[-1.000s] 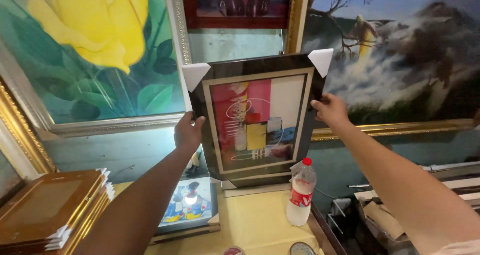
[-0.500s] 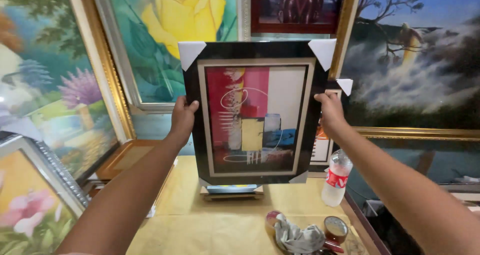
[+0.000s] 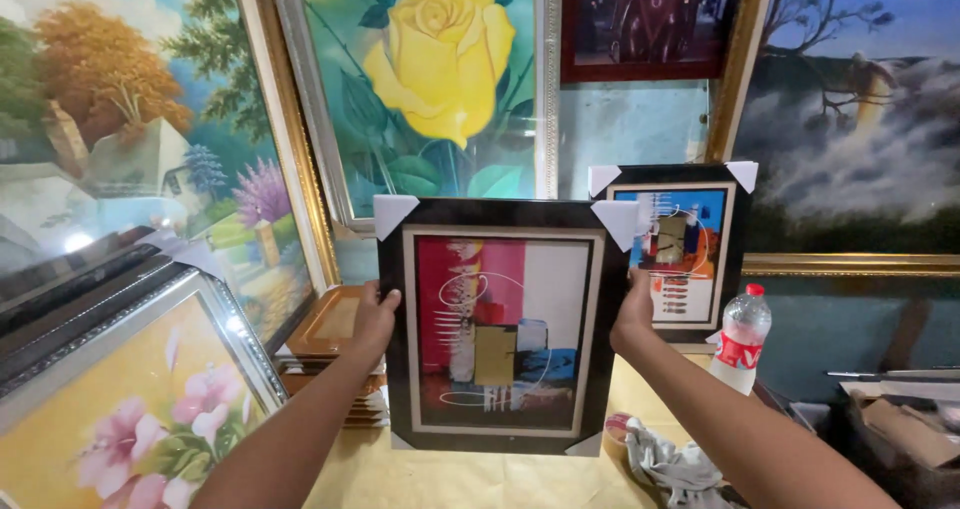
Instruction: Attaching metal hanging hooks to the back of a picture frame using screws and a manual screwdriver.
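Note:
I hold a black-framed abstract picture (image 3: 505, 329) upright in front of me, red, white and blue with white card protectors on its corners. My left hand (image 3: 374, 319) grips its left edge and my right hand (image 3: 633, 314) grips its right edge. The frame's lower edge hangs just above the yellow tabletop (image 3: 460, 479). A second, similar black-framed picture (image 3: 690, 244) with blue and orange leans behind it to the right.
Large paintings surround me: a yellow rose (image 3: 430, 79), a landscape (image 3: 110, 169), pink flowers (image 3: 120, 409), a misty scene (image 3: 860, 129). A plastic bottle (image 3: 742, 341) stands right; a rag (image 3: 675, 464) and stacked wooden frames (image 3: 330, 344) lie on the table.
The framed picture has come down and toward the table in both hands, and my view has swung left, which uncovers the second picture behind it.

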